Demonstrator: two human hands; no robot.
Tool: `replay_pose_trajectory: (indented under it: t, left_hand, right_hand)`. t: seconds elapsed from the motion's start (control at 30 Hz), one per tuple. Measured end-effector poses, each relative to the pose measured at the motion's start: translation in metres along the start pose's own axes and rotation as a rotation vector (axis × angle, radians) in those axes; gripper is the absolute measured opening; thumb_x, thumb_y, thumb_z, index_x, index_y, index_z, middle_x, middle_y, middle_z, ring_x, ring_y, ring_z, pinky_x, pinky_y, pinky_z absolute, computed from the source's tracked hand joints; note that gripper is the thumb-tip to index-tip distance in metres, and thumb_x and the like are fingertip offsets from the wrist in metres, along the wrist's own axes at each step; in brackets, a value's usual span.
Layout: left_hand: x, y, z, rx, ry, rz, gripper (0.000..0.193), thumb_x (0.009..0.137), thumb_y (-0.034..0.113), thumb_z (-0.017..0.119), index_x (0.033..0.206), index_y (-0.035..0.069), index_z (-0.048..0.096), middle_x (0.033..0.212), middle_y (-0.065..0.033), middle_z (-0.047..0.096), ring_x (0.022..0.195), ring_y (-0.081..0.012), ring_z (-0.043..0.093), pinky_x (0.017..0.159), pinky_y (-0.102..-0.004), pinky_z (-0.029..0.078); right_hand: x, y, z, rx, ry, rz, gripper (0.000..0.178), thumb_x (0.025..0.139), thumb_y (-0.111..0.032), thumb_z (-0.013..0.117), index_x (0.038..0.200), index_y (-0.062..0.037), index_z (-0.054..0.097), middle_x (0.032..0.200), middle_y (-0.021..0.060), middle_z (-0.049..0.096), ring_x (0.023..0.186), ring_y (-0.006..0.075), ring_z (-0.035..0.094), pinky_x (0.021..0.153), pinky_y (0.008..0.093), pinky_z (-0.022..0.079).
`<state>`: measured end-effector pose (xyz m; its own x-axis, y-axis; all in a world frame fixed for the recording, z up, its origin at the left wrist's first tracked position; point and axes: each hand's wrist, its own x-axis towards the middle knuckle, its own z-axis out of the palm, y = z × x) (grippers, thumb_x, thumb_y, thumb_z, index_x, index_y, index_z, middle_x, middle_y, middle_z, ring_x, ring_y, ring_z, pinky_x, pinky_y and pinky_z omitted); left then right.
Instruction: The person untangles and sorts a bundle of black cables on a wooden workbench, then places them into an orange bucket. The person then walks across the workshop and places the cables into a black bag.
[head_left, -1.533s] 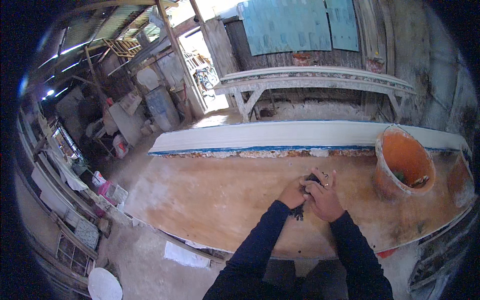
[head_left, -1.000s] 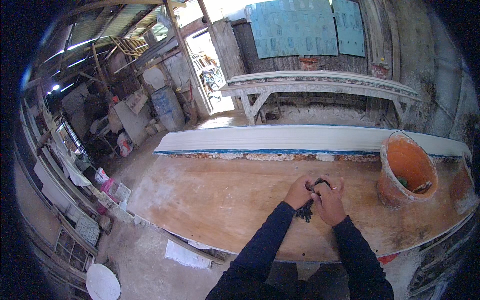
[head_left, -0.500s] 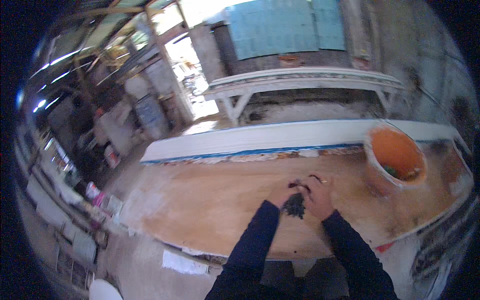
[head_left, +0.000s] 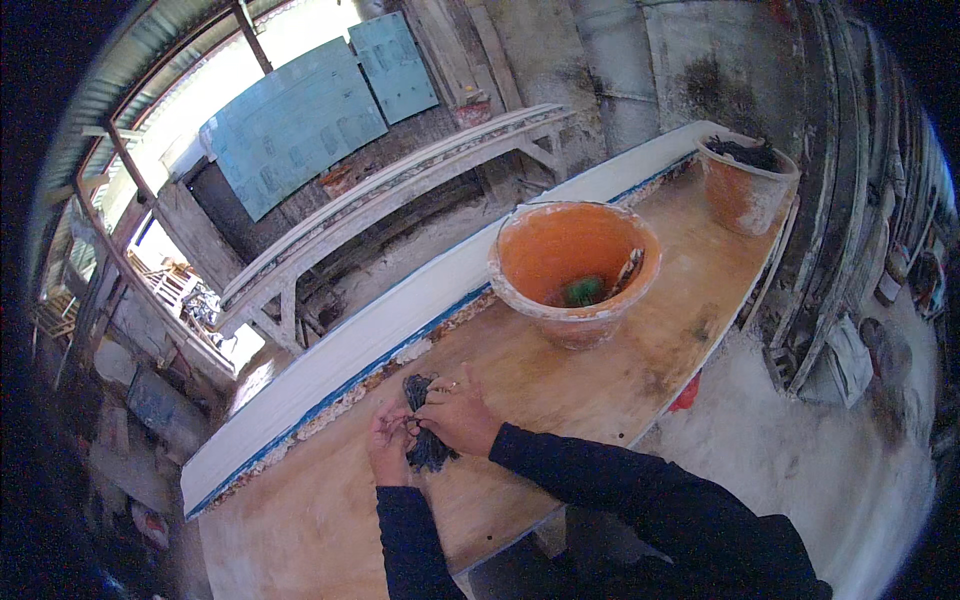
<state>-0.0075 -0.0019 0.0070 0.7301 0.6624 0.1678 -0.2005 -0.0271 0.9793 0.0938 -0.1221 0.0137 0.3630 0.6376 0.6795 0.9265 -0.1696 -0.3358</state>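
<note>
A bundle of dark grey strands (head_left: 431, 455) lies over the wooden tabletop (head_left: 300, 520), its upper tuft and its spread lower ends both showing. At its middle, the fingertips of my left hand (head_left: 388, 440) are pinched together from the left side. My right hand (head_left: 458, 412) is closed over the same middle from the right, a ring on one finger. The fingertips of both hands meet there, and exactly what they pinch between them is too small to make out. Beyond my right hand stands an orange bucket (head_left: 520, 312) with a whitish, crusted rim and a green thing (head_left: 583, 291) inside.
Another orange bucket (head_left: 728, 198), holding dark strands, stands at the table's far right end. A white board with a blue edge (head_left: 400, 290) runs along the table's back. Behind it is a long whitish bench (head_left: 400, 190). Planks (head_left: 830, 200) lean at the right.
The view has swung to the right and tilted, bringing the second bucket into clear sight. Both hands stay on the bundle, whose upper tuft now shows above the fingers.
</note>
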Motion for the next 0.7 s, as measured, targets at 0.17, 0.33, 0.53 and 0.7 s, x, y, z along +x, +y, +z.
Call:
replay_pose_trajectory:
  t: [0.17,0.33,0.53,0.7]
  left_hand:
    - [-0.001,-0.002,0.008,-0.079,0.041,0.103,0.037,0.079,0.009,0.061,0.114,0.003,0.049,0.095,-0.0036,0.055,0.086,-0.0140,0.056,0.066,-0.0223,0.048]
    - [0.006,-0.020,-0.011,-0.085,-0.065,0.101,0.038,0.077,0.009,0.065,0.112,0.003,0.051,0.094,-0.0029,0.057,0.087,-0.0130,0.056,0.072,-0.0220,0.046]
    - [0.002,-0.011,0.003,-0.005,-0.041,0.071,0.037,0.076,0.005,0.065,0.111,0.003,0.052,0.092,-0.0016,0.057,0.085,-0.0101,0.055,0.072,-0.0207,0.045]
    - [-0.001,-0.010,0.002,-0.113,-0.085,0.038,0.039,0.075,0.002,0.064,0.112,0.004,0.052,0.092,-0.0008,0.056,0.083,-0.0086,0.054,0.071,-0.0201,0.045]
  right_hand:
    - [0.001,0.002,-0.003,-0.051,-0.017,-0.011,0.009,0.078,-0.024,0.057,0.080,-0.0192,0.065,0.084,-0.0007,0.058,0.101,0.0190,0.050,0.096,0.0613,0.015]
    - [0.003,-0.001,-0.005,-0.001,-0.066,-0.059,0.020,0.077,-0.020,0.052,0.090,-0.0233,0.066,0.083,0.0013,0.059,0.100,0.0249,0.050,0.095,0.0653,0.015]
    - [0.001,0.008,-0.001,0.002,-0.011,-0.078,0.015,0.076,-0.020,0.054,0.085,-0.0218,0.066,0.078,0.0015,0.059,0.096,0.0233,0.051,0.095,0.0642,0.017]
    - [0.002,0.007,0.003,0.072,0.060,-0.077,0.006,0.074,-0.022,0.058,0.076,-0.0180,0.062,0.080,0.0003,0.059,0.099,0.0201,0.050,0.097,0.0611,0.016]
